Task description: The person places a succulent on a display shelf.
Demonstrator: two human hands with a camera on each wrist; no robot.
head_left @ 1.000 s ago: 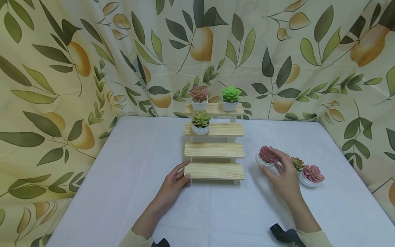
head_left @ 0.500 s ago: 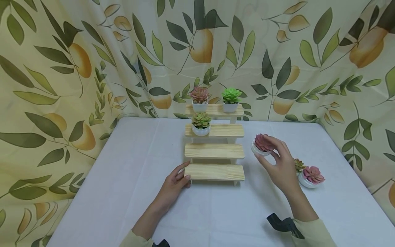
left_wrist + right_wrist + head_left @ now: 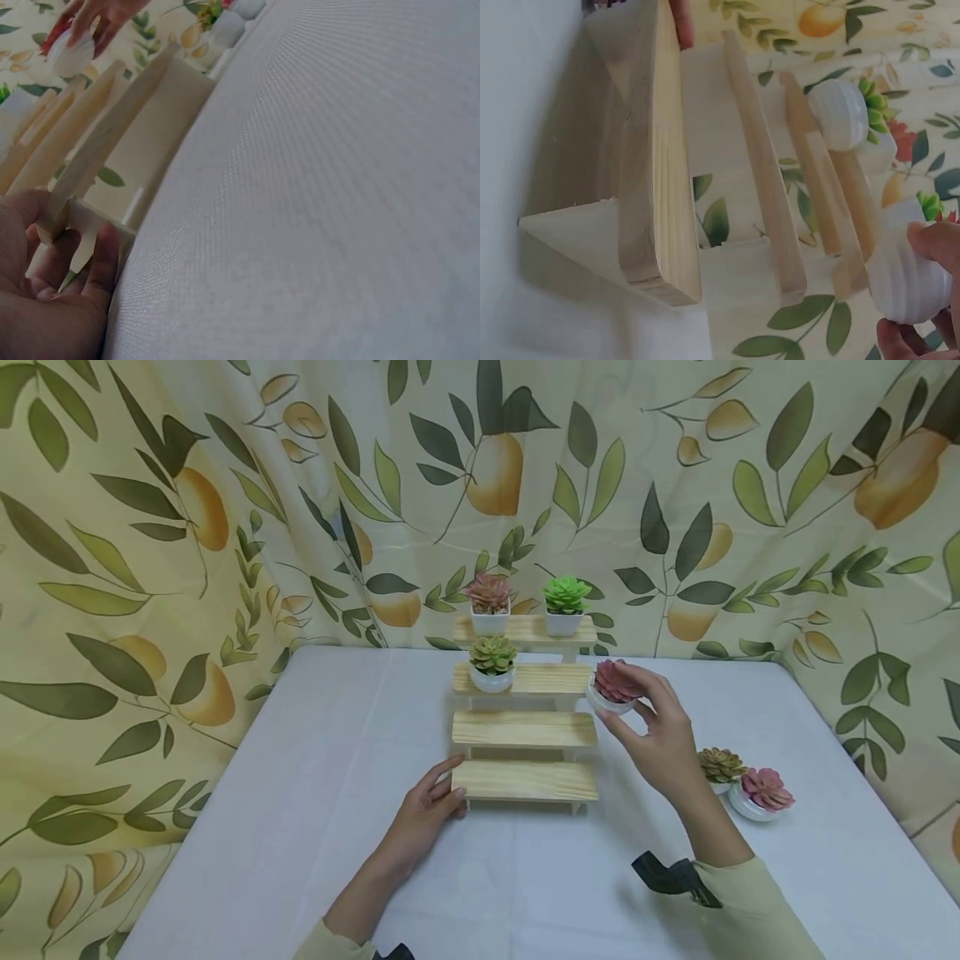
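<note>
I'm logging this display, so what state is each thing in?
Stand, upright on the table
Left hand, gripping stand
Right hand, holding red plant
Red plant, held off the table
Brownish plant, upright, top tier
Green plant, upright, top tier
Olive plant, upright, second tier down
Mottled plant, standing on table
Pink plant, standing on table

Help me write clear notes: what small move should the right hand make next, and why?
Probably ease the held red plant left over the second-highest shelf: the right hand has it near that shelf's bare right end, a green plant sits at the left end, and the left hand grips the bottom shelf.
</note>
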